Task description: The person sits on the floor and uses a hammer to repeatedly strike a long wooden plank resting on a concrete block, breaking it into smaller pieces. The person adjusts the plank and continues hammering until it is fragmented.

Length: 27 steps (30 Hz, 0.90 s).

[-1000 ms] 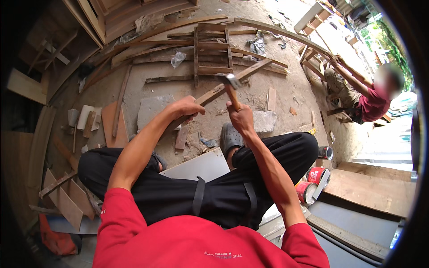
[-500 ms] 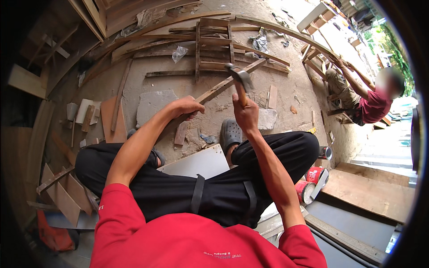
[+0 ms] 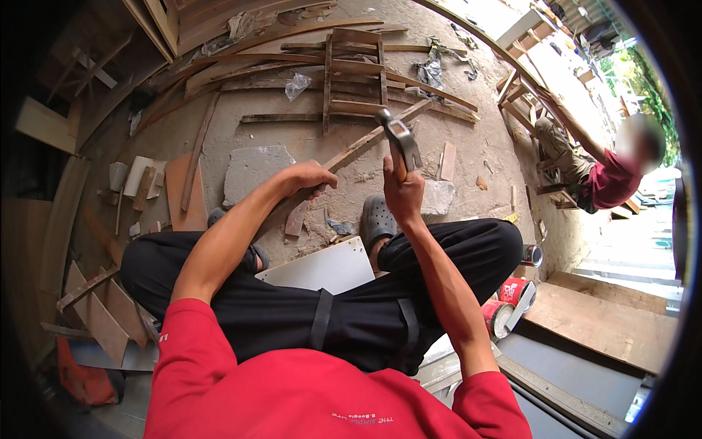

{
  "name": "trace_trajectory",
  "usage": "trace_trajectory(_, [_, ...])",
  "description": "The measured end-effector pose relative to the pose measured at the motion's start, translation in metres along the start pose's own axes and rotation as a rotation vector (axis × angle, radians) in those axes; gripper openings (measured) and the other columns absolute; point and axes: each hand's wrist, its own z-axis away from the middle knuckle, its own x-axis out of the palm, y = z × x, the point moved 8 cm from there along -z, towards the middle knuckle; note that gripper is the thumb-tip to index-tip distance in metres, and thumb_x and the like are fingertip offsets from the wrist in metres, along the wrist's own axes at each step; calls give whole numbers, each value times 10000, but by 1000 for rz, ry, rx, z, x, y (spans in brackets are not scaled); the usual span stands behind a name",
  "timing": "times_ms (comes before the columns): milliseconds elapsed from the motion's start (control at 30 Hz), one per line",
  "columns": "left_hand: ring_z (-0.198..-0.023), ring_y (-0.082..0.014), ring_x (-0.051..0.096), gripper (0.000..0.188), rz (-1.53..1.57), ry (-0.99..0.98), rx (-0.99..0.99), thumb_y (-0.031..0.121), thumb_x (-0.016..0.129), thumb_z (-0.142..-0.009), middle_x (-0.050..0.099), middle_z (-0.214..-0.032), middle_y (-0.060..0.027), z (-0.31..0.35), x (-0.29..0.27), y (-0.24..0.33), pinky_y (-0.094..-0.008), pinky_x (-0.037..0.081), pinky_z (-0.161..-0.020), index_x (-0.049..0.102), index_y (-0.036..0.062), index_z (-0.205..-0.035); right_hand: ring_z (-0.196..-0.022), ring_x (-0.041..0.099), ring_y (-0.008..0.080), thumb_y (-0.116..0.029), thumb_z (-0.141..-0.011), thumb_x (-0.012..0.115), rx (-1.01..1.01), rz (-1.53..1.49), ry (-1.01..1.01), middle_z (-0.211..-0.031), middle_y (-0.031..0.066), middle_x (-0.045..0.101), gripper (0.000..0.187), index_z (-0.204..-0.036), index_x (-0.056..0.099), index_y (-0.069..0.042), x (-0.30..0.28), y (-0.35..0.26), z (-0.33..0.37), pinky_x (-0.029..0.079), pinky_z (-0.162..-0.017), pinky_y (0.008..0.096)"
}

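My right hand [image 3: 404, 193] is closed around the wooden handle of a claw hammer [image 3: 399, 139], held up with its metal head above the fist. A long narrow wooden strip [image 3: 358, 150] slants from between my legs up to the far right, and my left hand [image 3: 311, 178] grips it with curled fingers. The hammer head is close to the strip's far part; I cannot tell whether they touch. Below the hands, a white board [image 3: 322, 266] lies between my feet. A grey concrete slab [image 3: 257, 174] is on the ground left of the strip.
A wooden ladder-like frame [image 3: 355, 69] and several long strips lie ahead. Red cans [image 3: 499, 316] stand by my right knee, near a wide plank [image 3: 599, 322]. Scrap boards [image 3: 99, 314] lean at my left. At the far right another person [image 3: 618, 179] sits handling a long wooden piece.
The hammer has tilted in my right hand, its head turning and dropping slightly to the right. My left hand stays on the strip. The other person's long wooden piece has shifted.
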Motion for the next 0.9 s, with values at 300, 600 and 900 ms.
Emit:
trace_trajectory(300, [-442,-153,498,253,16,-2,-72,193,706,-761,521,-527,-51,-9,11,-21,-307,417,-427,566,50,-606,-478,521,275,-301,-923,611,101,29,-2,-563,218,521,381,-718,594,19,11,23,-4,416,-508,422])
trace_trajectory(600, [-450,-140,498,270,4,-33,-2,200,697,-765,523,-533,-41,-9,9,2,-309,416,-430,550,64,-582,-659,595,400,-302,-898,594,102,242,-199,-691,254,589,303,-819,655,-15,40,58,10,461,-635,463])
trace_trajectory(900, [-482,-129,498,216,-37,-6,-41,192,706,-736,534,-587,-31,-9,3,-4,-301,422,-429,584,40,-645,-501,575,297,-262,-933,606,-168,126,-94,-611,215,584,323,-781,626,22,28,32,8,427,-498,421])
